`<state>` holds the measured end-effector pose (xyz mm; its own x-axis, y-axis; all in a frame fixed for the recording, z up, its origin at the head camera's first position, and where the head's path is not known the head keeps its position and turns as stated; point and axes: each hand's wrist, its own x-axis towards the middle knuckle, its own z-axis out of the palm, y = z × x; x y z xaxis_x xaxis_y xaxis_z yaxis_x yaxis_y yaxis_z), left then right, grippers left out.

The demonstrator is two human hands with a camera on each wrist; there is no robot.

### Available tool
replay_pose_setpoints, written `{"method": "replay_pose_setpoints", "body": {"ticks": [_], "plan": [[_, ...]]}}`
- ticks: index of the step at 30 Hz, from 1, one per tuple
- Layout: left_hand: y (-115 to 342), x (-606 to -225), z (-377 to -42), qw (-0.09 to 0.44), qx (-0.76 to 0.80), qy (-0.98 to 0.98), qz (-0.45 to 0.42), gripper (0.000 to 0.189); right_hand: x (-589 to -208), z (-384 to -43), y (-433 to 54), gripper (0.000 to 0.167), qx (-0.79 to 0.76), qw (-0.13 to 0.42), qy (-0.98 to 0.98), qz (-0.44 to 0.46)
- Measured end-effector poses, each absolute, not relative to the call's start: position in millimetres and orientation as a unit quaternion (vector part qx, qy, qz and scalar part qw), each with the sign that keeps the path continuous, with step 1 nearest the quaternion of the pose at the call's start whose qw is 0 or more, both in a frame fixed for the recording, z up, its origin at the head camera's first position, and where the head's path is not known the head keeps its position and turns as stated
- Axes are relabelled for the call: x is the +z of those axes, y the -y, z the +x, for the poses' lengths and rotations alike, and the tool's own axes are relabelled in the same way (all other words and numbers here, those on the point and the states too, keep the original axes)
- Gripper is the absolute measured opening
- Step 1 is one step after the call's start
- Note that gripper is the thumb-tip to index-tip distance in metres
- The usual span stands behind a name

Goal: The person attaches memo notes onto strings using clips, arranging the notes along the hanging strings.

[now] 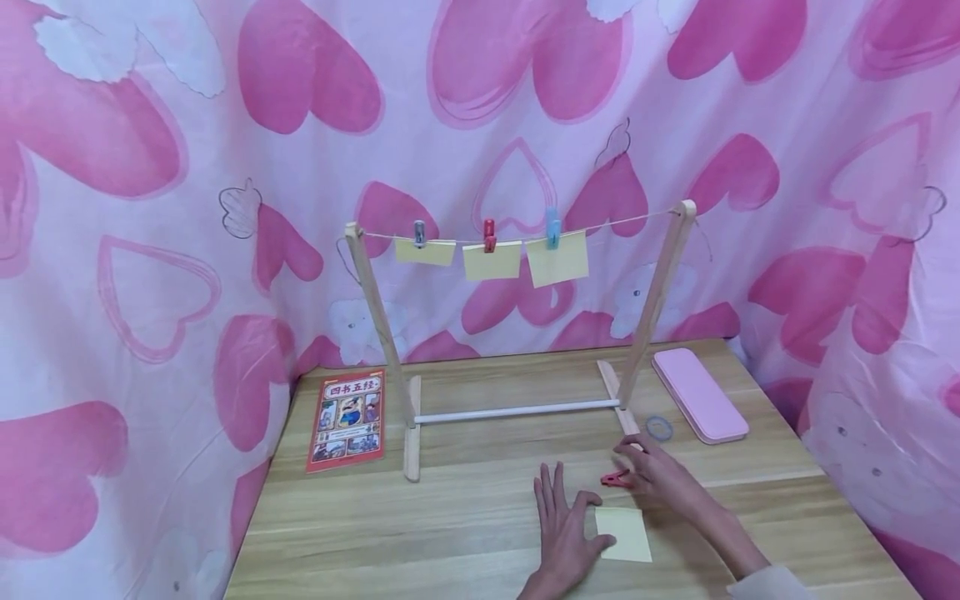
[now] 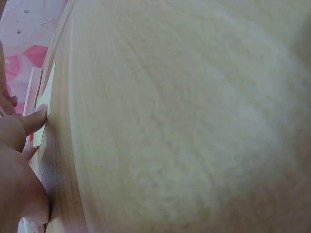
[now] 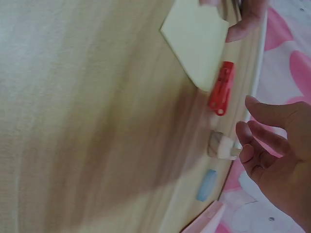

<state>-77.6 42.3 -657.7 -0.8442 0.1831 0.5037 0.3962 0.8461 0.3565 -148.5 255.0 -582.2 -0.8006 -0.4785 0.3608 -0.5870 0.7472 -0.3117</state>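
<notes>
A pale yellow paper note (image 1: 624,535) lies on the table in the head view. My left hand (image 1: 566,533) is beside it with fingers spread, its thumb resting on the note's left edge and the index finger near the upper left corner. Just beyond the note is a red clothespin (image 3: 222,90), lying on the table. My right hand (image 1: 663,471) hovers near that clothespin, fingers loosely bent; the right wrist view shows a gap between them. In the left wrist view the thumb (image 2: 36,121) overlaps the note.
Behind the hands stands a wooden frame (image 1: 660,292) with a string, where three clothespins hold yellow notes (image 1: 491,262). To the left lies a red booklet (image 1: 347,421). On the right are a blue-grey ring-shaped item (image 1: 659,428) and a pink case (image 1: 701,396).
</notes>
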Motion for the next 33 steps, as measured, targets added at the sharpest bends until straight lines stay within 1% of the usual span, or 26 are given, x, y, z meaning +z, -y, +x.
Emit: {"method": "replay_pose_setpoints", "body": {"ticks": [4,9,12,16,20,23,25,27,29,30,32,33], "plan": [[-40,-652,-77,0.225,-0.23,0.933,-0.164,0.057,-597,-150,-261,0.049,0.234,0.116,0.915,0.308],[-38,-648,-75,0.195,-0.24,0.937,-0.16,0.049,-638,-163,-277,0.044,0.269,0.149,0.884,0.353],[-38,-647,-75,0.18,-0.248,0.939,-0.158,0.046,-649,-165,-279,0.044,0.266,0.17,0.879,0.358],[-37,-647,-77,0.172,-0.262,0.935,-0.165,0.043,-632,-155,-267,0.046,0.249,0.167,0.895,0.331],[-36,-646,-77,0.176,-0.275,0.929,-0.173,0.037,-617,-146,-260,0.039,0.265,0.132,0.911,0.288],[-35,-648,-78,0.18,-0.288,0.923,-0.181,0.031,-616,-144,-259,0.038,0.288,0.122,0.91,0.273],[-34,-649,-79,0.184,-0.307,0.915,-0.185,0.025,-618,-144,-260,0.04,0.303,0.13,0.902,0.278],[-33,-651,-80,0.189,-0.349,0.899,-0.187,0.02,-620,-144,-262,0.04,0.325,0.136,0.892,0.283],[-32,-649,-81,0.191,-0.395,0.88,-0.181,0.016,-621,-143,-263,0.037,0.358,0.127,0.883,0.277],[-32,-647,-81,0.182,-0.424,0.87,-0.175,0.016,-621,-143,-264,0.036,0.376,0.12,0.878,0.272],[-30,-639,-82,0.145,-0.493,0.844,-0.15,0.016,-618,-141,-266,0.034,0.415,0.099,0.869,0.251],[-29,-634,-83,0.116,-0.53,0.829,-0.136,0.016,-617,-141,-267,0.034,0.432,0.087,0.865,0.238]]}}
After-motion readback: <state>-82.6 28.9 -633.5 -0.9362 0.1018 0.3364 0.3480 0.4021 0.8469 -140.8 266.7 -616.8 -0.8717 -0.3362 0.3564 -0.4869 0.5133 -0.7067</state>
